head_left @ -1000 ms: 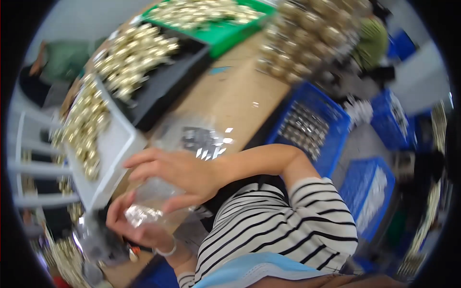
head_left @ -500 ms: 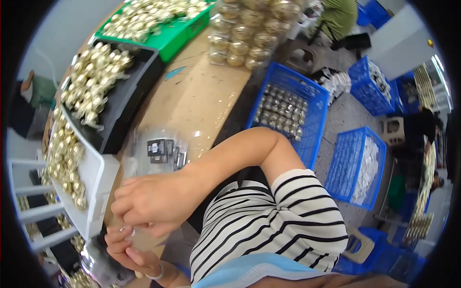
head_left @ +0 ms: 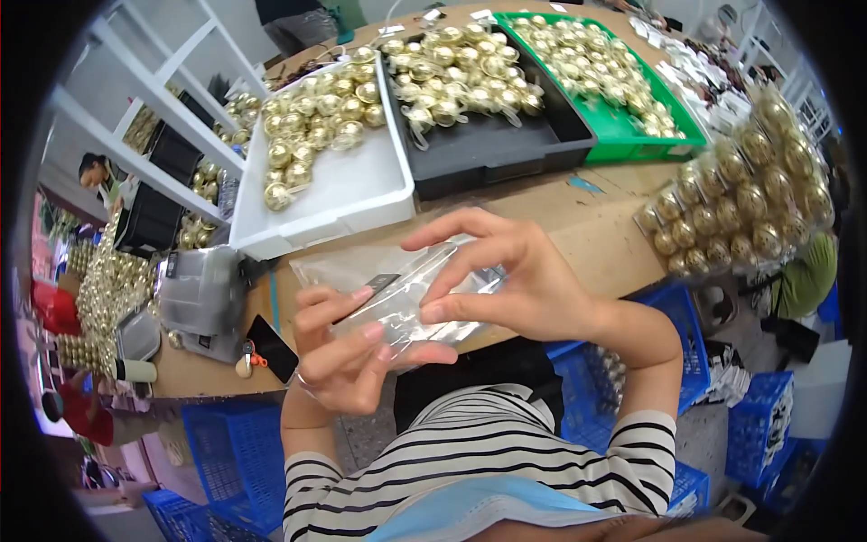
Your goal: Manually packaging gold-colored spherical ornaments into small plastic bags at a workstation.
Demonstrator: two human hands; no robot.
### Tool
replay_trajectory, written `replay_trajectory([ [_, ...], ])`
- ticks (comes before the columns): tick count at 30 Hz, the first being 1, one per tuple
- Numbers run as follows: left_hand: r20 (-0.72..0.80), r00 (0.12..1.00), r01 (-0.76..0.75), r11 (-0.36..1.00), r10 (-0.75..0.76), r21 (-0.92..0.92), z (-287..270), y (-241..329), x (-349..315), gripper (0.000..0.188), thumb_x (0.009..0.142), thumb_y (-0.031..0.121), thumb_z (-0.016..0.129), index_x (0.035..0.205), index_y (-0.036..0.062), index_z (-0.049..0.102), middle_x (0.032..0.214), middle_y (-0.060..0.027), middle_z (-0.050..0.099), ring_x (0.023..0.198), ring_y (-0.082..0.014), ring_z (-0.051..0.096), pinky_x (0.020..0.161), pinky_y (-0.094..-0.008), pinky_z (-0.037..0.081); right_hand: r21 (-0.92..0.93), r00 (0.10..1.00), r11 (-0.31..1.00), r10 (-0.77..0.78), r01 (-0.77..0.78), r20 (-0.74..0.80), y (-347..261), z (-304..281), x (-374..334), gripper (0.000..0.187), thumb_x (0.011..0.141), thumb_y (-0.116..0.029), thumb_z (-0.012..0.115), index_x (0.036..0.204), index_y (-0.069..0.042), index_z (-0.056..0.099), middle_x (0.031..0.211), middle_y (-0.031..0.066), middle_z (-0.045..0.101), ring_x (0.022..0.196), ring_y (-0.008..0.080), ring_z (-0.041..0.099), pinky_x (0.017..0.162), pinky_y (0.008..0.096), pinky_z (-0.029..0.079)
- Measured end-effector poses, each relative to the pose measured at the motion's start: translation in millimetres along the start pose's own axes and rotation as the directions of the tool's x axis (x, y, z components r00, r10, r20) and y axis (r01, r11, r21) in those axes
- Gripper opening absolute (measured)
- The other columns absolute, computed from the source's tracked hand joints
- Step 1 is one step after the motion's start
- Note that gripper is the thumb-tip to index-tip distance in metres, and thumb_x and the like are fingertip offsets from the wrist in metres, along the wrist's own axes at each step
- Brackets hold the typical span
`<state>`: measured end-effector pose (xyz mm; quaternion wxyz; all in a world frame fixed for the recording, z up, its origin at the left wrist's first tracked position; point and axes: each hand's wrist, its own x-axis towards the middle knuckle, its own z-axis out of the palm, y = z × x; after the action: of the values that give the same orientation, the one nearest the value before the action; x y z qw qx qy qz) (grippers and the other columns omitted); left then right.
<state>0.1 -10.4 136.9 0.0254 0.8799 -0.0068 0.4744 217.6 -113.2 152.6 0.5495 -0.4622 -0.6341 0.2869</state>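
In front of my body, both hands are on a clear plastic bag (head_left: 397, 313). My left hand (head_left: 348, 361) grips its left side, thumb and fingers bent around the film. A small black label (head_left: 370, 296) shows at the bag beside those fingers. At the bag's right side, my right hand (head_left: 519, 280) has thumb and middle finger close together at the film, its index finger raised apart. Glare on the plastic hides exactly where the fingertips meet it. Beyond the hands stands a white tray (head_left: 348, 215) with shiny gold balls (head_left: 312, 126) in it.
A black tray (head_left: 497, 167) and a green tray (head_left: 646, 149) hold more gold balls. Packed balls (head_left: 741, 194) are stacked at the right. A phone (head_left: 273, 348) and a grey plastic-wrapped pack (head_left: 200, 294) lie left. Blue crates (head_left: 230, 452) stand below the table edge.
My view has swung, bringing the trays in front of me. My hands, earlier close together at the lower left, are now spread around the clear bag.
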Motion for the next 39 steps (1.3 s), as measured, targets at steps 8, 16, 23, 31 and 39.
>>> replay_trajectory([
  [8,-0.006,0.944,-0.331,0.943,0.331,0.034,5,-36,13,0.051,0.072,0.026,0.094,0.08,0.017,0.044,0.11,0.0002,0.056,0.097,-0.0271,0.066,0.061,-0.0343,0.045,0.11,0.998,0.992,0.067,-0.068,0.01,10,9,6,0.003,0.085,-0.006,0.078,0.087,-0.003,0.078,0.133,0.0187,0.063,0.118,0.0198,0.06,0.098,0.0354,0.049],
  [16,-0.059,0.89,-0.446,0.891,0.452,0.085,14,-43,3,0.056,0.075,0.026,0.093,0.075,0.0166,0.038,0.105,-0.0006,0.056,0.099,-0.028,0.067,0.062,-0.0362,0.047,0.274,0.968,0.931,0.25,-0.243,0.01,15,8,21,0.016,0.073,-0.007,0.09,0.072,-0.004,0.074,0.131,0.0171,0.063,0.117,0.021,0.062,0.099,0.0354,0.052],
  [23,-0.291,0.911,-0.337,0.934,0.293,-0.115,18,-27,7,0.055,0.066,0.034,0.096,0.078,0.0139,0.046,0.106,-0.0022,0.057,0.095,-0.0285,0.067,0.062,-0.0353,0.048,-0.109,0.952,0.95,-0.299,0.292,-0.061,4,6,19,0.042,0.081,-0.01,0.083,0.12,-0.001,0.07,0.129,0.0171,0.065,0.119,0.027,0.062,0.096,0.0399,0.052],
  [31,-0.257,0.951,-0.239,0.933,0.17,-0.268,17,-25,-3,0.058,0.061,0.037,0.097,0.09,0.0134,0.052,0.108,-0.0043,0.056,0.1,-0.0337,0.065,0.067,-0.0374,0.051,-0.774,0.894,0.465,-0.338,0.43,0.294,-39,-5,22,0.043,0.097,-0.039,0.061,0.126,-0.008,0.071,0.124,0.0121,0.071,0.117,0.0302,0.064,0.102,0.0502,0.044],
  [39,-0.235,0.94,0.136,0.902,-0.249,-0.41,15,-19,-20,0.068,0.064,0.037,0.096,0.107,0.0119,0.049,0.111,-0.0049,0.054,0.102,-0.0285,0.061,0.081,-0.0365,0.054,-0.708,0.717,0.222,-0.439,0.67,0.541,-28,9,57,0.041,0.08,-0.036,0.072,0.117,-0.018,0.076,0.126,-0.0043,0.071,0.119,0.025,0.063,0.104,0.0479,0.043],
])
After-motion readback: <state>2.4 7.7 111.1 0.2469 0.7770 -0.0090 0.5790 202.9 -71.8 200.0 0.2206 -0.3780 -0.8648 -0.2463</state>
